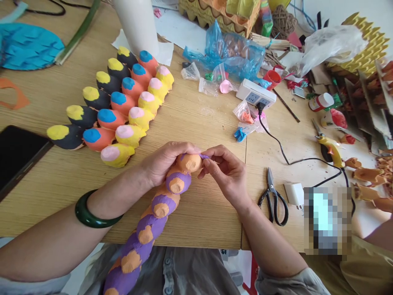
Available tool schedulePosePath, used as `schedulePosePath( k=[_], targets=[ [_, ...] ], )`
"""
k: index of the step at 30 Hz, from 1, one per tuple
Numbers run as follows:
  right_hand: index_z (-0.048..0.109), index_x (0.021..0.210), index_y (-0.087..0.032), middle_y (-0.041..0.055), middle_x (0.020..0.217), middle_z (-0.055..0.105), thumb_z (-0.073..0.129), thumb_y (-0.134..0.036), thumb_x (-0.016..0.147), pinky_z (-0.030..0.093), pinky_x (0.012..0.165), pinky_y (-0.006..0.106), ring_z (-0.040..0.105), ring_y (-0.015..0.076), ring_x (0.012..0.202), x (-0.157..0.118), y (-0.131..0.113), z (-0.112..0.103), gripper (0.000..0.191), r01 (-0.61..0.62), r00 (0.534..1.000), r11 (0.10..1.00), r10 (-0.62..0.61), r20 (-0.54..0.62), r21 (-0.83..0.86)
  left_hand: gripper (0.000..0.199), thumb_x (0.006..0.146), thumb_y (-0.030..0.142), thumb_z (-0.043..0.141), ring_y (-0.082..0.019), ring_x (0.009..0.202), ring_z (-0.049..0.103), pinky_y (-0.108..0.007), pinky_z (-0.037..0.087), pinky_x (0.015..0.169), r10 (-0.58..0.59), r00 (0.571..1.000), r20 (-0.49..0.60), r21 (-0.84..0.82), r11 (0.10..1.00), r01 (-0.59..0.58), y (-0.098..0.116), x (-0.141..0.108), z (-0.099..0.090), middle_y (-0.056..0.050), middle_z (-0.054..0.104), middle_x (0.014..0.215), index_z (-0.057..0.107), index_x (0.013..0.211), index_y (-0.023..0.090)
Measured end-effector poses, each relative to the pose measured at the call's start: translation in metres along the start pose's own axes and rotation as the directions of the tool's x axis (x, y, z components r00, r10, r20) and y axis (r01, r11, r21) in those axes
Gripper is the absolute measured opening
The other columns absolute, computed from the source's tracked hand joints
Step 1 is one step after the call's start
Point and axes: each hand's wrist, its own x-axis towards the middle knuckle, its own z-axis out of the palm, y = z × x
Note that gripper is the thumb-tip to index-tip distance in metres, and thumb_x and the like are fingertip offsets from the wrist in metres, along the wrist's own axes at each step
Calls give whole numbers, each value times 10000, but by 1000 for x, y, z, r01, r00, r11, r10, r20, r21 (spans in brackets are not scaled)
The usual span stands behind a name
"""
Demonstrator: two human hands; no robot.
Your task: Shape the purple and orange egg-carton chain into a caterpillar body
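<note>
The left hand [166, 162] is wrapped around the far end of a bumpy strip [152, 225], with its thumb lying along the far side of the end bump [190, 164]. The right hand [225, 170] has its thumb and finger pinched together on a small purple bit [203, 156]. That bit looks soft, like clay, and it touches the right side of the end bump.

The strip is long and thin. From the grip it runs down and to the left, over the edge of the table [211, 221] and toward the person's lap. Its near end is cut off, so I can't see it. The end bump sits right between the two hands. The left hand covers more of it, and the right hand reaches only its right side. The end bump is mostly orange, but the bumps below it have a lot of purple around their orange tops.

A green bangle [95, 211] is on the left arm. Past that arm stand three rows: black with yellow tops [106, 84], orange with blue tops [123, 100] and yellow with pink tops [139, 112]. Scissors [270, 189] lie to the right of the right arm, near a white plug [294, 194]. Farther off are a power strip [250, 91] and a blue bag [230, 49].
</note>
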Motion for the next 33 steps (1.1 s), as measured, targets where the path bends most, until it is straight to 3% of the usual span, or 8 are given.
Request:
schedulePosePath(
  k=[4, 10, 15, 21, 26, 33],
  targets=[
    [711, 1038, -234, -5, 871, 690, 898, -507, 878, 679, 602, 290, 667, 127, 670, -2, 2, 5, 367, -12, 1000, 998, 12, -6, 60, 389, 742, 501, 759, -147, 462, 432, -305, 377, 505, -21, 1000, -12, -22, 1000, 21, 2, -2, 0, -19, 493, 486, 580, 528, 230],
    [718, 971, -225, 12, 904, 742, 867, -506, 911, 659, 603, 291, 685, 116, 620, -4, 7, 4, 324, 10, 999, 1000, -9, -44, 21, 541, 799, 722, 734, -144, 403, 399, -317, 352, 468, -146, 989, 28, -49, 988, 147, -6, 0, -9, -23, 496, 474, 612, 590, 237],
    [735, 1058, -233, -6, 869, 724, 852, -465, 934, 683, 630, 285, 708, 121, 647, -7, 11, 7, 288, 55, 995, 998, -52, -88, 24, 518, 843, 690, 733, -140, 410, 408, -302, 338, 474, -107, 994, 37, 2, 994, 107, -8, -1, -11, -6, 487, 477, 604, 634, 234],
    [735, 984, -217, -9, 873, 728, 834, -400, 958, 676, 623, 252, 715, 103, 644, -10, 12, 10, 209, 95, 992, 995, -93, -88, 15, 480, 882, 564, 715, -130, 487, 394, -277, 331, 522, -21, 999, 37, 47, 999, 19, -2, 1, -6, 21, 458, 517, 510, 616, 221],
    [711, 961, -215, -13, 844, 721, 847, -458, 939, 648, 568, 245, 700, 103, 608, -11, 9, 12, 279, 49, 995, 999, -50, -90, -7, 449, 907, 456, 660, -156, 551, 436, -293, 383, 599, 59, 992, 114, 88, 994, -70, -8, 6, -14, 6, 473, 526, 482, 571, 218],
    [690, 994, -218, -14, 845, 695, 864, -510, 906, 679, 623, 274, 698, 121, 667, -11, 6, 14, 351, 4, 998, 1000, -6, -58, -28, 450, 921, 436, 719, -129, 552, 399, -289, 351, 601, 149, 986, 68, 11, 989, -151, -24, 9, -26, 17, 485, 575, 495, 604, 208]
  ],
)
